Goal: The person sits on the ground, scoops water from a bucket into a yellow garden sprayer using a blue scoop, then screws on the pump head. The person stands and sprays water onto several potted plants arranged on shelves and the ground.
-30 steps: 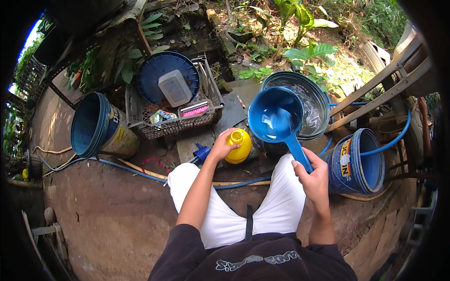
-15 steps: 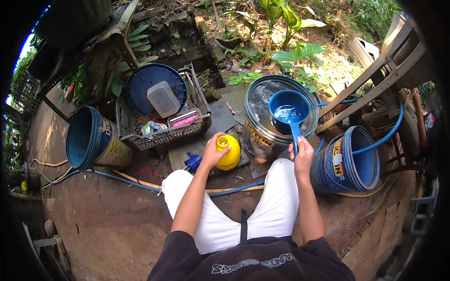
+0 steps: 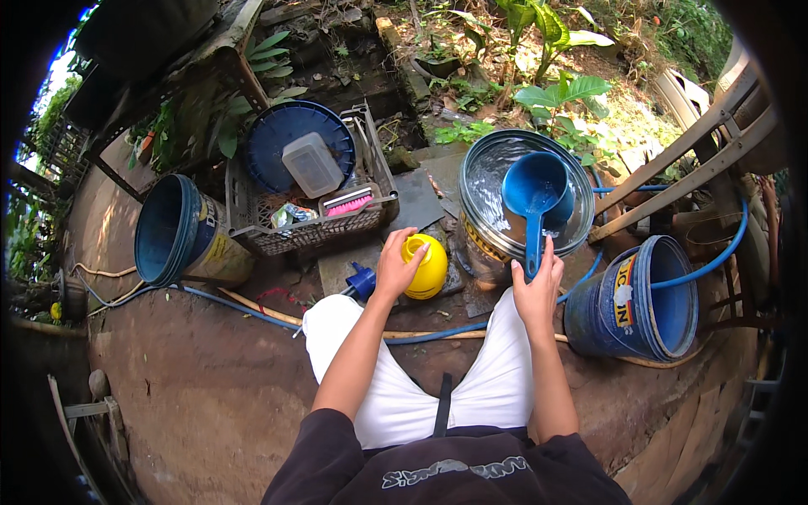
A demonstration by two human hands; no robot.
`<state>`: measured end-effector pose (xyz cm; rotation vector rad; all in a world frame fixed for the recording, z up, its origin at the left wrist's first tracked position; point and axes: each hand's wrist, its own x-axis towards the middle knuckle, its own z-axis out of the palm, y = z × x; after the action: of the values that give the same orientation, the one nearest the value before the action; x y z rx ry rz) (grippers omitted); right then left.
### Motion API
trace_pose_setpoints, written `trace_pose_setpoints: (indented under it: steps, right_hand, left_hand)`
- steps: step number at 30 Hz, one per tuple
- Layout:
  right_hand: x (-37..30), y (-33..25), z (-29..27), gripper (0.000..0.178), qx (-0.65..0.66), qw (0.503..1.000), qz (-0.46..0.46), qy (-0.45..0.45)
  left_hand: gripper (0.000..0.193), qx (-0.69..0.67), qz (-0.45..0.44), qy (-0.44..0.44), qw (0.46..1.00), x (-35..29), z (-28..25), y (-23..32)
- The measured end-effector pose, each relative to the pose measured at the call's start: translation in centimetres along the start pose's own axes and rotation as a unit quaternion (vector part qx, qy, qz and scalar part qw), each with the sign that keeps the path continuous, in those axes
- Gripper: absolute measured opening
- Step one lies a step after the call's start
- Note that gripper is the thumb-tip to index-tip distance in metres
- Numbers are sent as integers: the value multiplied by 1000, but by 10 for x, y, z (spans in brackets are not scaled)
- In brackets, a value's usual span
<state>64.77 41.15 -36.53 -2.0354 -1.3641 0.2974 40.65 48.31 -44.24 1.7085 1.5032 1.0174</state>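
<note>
Head view: judging by the hands, the step is scooping water with the blue dipper (image 3: 535, 187). Right hand (image 3: 537, 290) mostly closed, fingers and thumb on the dipper's handle; the bowl sits within the rim of the water-filled bucket (image 3: 480, 244) — dipped or just above the surface, can't tell. Left hand (image 3: 396, 265) part-curled at the neck of the yellow bottle (image 3: 432, 271), steadying it by the look of it; grip on the far side hidden. Next move probably calls for a level lift, bottle kept upright. Dipper bowl lies just beyond the right hand — bottle between the two hands, against the left, near the bucket. Blue pump head (image 3: 362, 280) lies just left of the bottle, by the left knee.
</note>
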Motion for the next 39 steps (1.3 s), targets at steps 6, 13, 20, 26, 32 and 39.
trace_pose_setpoints:
  steps: [6,13,20,26,32,39]
  right_hand:
    - [-24,-31,-3,61,76,978,-141,131]
    - [-32,-48,79,32,140,968,-174,-117]
    - [-22,-55,148,51,111,953,-244,-140]
    - [-14,-51,141,46,105,955,-223,-166]
    - [-15,-52,140,46,109,953,-230,-163]
    - [-14,-49,140,46,113,952,-235,-161]
  left_hand:
    - [27,42,-119,90,988,-3,-9,-50]
    - [54,392,-336,-179,838,-28,-9,-76]
    - [56,488,-295,-219,792,-38,-11,-111]
    - [59,506,-285,-205,788,-41,-8,-139]
    - [93,370,-375,-158,835,-31,-22,-122]
    - [90,368,-302,-90,875,-17,-51,-68]
